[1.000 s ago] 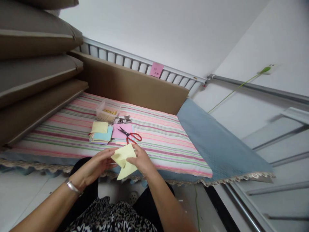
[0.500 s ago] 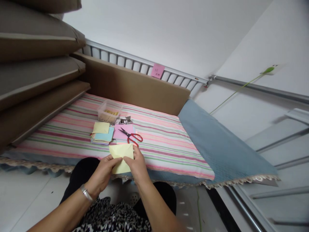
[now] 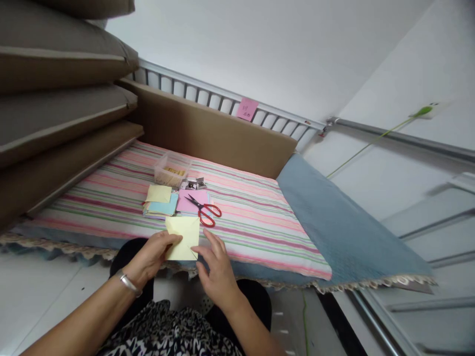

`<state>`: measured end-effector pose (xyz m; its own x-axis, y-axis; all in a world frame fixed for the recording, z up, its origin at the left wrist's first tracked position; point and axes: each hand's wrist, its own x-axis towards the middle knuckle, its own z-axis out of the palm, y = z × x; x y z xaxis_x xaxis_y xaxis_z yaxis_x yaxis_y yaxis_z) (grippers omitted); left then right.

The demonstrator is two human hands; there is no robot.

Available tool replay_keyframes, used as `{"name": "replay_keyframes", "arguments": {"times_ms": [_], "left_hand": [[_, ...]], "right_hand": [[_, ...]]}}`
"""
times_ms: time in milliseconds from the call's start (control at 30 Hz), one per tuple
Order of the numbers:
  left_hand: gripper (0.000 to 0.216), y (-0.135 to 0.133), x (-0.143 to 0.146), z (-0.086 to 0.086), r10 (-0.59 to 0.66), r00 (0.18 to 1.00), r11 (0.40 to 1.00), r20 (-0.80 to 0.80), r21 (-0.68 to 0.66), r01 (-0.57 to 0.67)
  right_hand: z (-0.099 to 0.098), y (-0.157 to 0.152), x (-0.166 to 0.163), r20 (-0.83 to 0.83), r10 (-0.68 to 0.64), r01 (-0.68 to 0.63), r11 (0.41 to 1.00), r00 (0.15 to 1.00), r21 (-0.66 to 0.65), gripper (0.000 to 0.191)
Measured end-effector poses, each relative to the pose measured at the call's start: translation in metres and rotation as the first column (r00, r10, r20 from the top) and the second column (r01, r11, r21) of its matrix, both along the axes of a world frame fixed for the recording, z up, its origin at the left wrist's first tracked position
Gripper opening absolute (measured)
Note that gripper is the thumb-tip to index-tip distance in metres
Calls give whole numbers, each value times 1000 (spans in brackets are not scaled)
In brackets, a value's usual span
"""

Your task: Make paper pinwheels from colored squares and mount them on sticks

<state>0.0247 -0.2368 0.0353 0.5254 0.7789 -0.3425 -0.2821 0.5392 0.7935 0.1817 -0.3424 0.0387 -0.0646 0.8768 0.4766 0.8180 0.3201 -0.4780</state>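
Observation:
A square of pale yellow paper (image 3: pixel 184 226) with crease or cut lines running in from its corners is held up near the bed's front edge. My left hand (image 3: pixel 159 251) pinches its left side, thumb on top. My right hand (image 3: pixel 215 267) has its fingers apart, with one fingertip at the paper's lower right corner, by a dark slanting line. Just beyond the paper lie red-handled scissors (image 3: pixel 203 207), partly on a stack of pink sheets (image 3: pixel 188 201). To their left is a pile of blue and yellow paper squares (image 3: pixel 166 206).
A clear plastic box (image 3: pixel 171 170) with small yellowish pieces stands behind the papers, beside metal clips (image 3: pixel 194 184). Thick brown cushions (image 3: pixel 70 113) are stacked at left. A brown board (image 3: pixel 218 132) leans along the railing, where a pink note (image 3: pixel 247 109) hangs. Striped cloth (image 3: pixel 256 222) covers the bed.
My right hand has let go of the paper's right edge and spread its fingers, moving to the lower right corner. My left hand keeps its hold. The view has shifted slightly.

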Motion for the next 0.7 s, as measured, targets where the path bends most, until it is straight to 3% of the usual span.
{"name": "replay_keyframes", "arguments": {"times_ms": [267, 500, 700], "left_hand": [[30, -7, 2, -4, -17, 998, 999, -60, 28, 19], [28, -10, 5, -8, -18, 995, 998, -100, 62, 25], [27, -12, 9, -9, -65, 988, 993, -137, 84, 77]], "right_hand": [[3, 9, -6, -46, -8, 10, 999, 999, 54, 15], [1, 16, -12, -262, -151, 128, 986, 953, -105, 8], [-3, 24, -16, -285, -295, 235, 945, 912, -227, 5]]}}
